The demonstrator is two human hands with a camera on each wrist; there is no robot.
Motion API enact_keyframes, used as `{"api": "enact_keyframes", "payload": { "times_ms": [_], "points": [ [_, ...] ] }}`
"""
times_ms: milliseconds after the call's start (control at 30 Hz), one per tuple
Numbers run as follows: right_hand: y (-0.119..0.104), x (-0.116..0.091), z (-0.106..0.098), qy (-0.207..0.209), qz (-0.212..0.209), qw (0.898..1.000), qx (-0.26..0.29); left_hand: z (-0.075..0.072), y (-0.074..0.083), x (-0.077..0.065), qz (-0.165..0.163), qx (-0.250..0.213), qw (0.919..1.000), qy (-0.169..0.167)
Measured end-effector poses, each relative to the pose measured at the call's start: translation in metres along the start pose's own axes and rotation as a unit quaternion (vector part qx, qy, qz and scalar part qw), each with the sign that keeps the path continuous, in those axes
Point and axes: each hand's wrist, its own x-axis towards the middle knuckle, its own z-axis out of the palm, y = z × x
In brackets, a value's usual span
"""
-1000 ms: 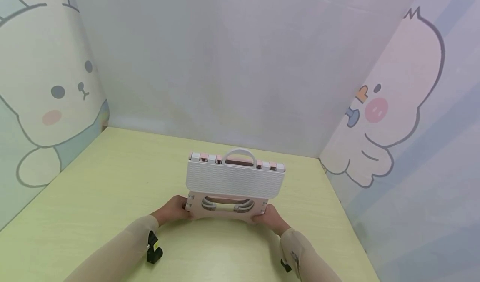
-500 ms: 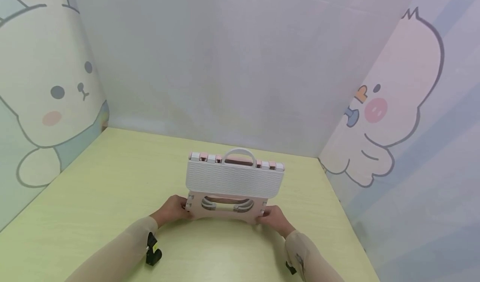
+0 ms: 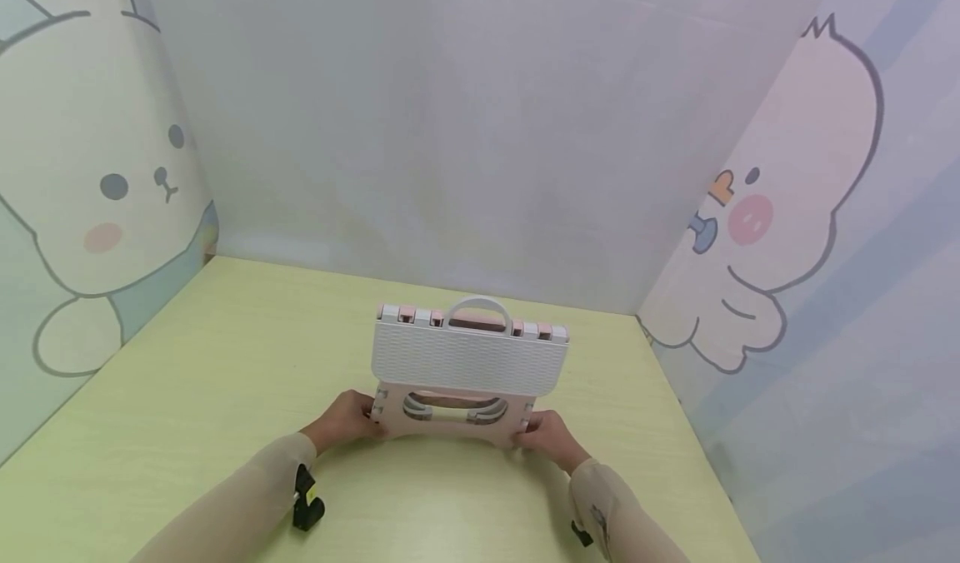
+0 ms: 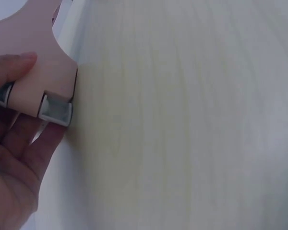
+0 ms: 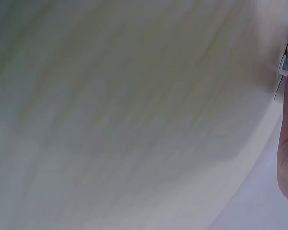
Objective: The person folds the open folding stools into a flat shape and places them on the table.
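Note:
A pink and white folding step stool (image 3: pixel 468 359) stands near the middle of the table, its white ribbed panel tilted and a white carry handle (image 3: pixel 480 301) at its top edge. Below that panel comes a pink leg panel (image 3: pixel 393 417) with an oval cutout. My left hand (image 3: pixel 345 420) grips the leg panel's left end; the left wrist view shows the thumb on the pink face and the fingers (image 4: pixel 26 136) curled behind the hinged edge. At the opposite end my right hand (image 3: pixel 553 440) holds the leg panel, though its fingertips are mostly out of the right wrist view.
The pale yellow table (image 3: pixel 225 363) runs back to a plain grey-white curtain (image 3: pixel 450 130). Side walls carry a rabbit drawing (image 3: pixel 90 163) on the left and a chick drawing (image 3: pixel 795 171) on the right. Black camera mounts (image 3: pixel 306 498) sit at both wrists.
My right hand has shifted slightly outward to the right along the stool's end, then stayed put. The left hand and the stool look almost unmoved.

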Motion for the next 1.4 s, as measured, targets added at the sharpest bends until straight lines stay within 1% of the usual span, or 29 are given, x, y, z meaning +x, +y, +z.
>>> {"api": "enact_keyframes", "payload": {
  "times_ms": [133,367,467,500,600,667,733,833,900,1033,1133,1233,1400],
  "points": [
    [-0.001,0.001,0.0,-0.004,0.002,1.0,-0.003,0.0,-0.001,0.0,0.0,-0.003,1.0,0.0],
    [0.001,0.002,0.0,0.002,0.008,1.0,-0.017,-0.001,-0.001,0.0,0.01,-0.003,0.9999,-0.005],
    [0.001,0.003,0.0,0.0,0.003,1.0,-0.023,-0.001,0.0,0.0,0.011,-0.004,0.9999,-0.006],
    [0.001,0.003,-0.001,-0.001,0.002,0.999,-0.032,-0.001,0.0,0.0,0.014,-0.004,0.9999,-0.005],
    [0.0,0.002,-0.006,-0.007,-0.021,0.997,-0.08,0.0,-0.002,0.001,0.026,-0.004,0.9996,-0.006],
    [0.0,0.0,-0.01,-0.004,-0.029,0.993,-0.116,0.0,-0.004,0.001,0.039,-0.001,0.9992,-0.01],
    [0.0,-0.002,-0.016,0.001,-0.032,0.99,-0.135,0.0,-0.007,0.001,0.046,0.001,0.9988,-0.015],
    [0.002,-0.005,-0.022,0.012,-0.021,0.991,-0.131,-0.004,-0.011,-0.001,0.053,0.002,0.9985,-0.015],
    [0.004,-0.006,-0.024,0.014,-0.016,0.993,-0.119,-0.008,-0.012,-0.002,0.052,0.002,0.9986,-0.01],
    [0.006,-0.004,-0.024,0.012,-0.014,0.995,-0.1,-0.019,-0.012,-0.007,0.059,0.01,0.9982,0.002],
    [0.007,-0.002,-0.021,0.004,-0.027,0.996,-0.089,-0.023,-0.012,-0.01,0.053,0.027,0.9981,0.019],
    [0.006,0.0,-0.019,-0.005,-0.034,0.995,-0.089,-0.025,-0.013,-0.013,0.037,0.045,0.9978,0.031],
    [0.007,0.002,-0.016,-0.003,-0.034,0.995,-0.096,-0.025,-0.012,-0.017,0.017,0.045,0.998,0.04]
  ]
}}
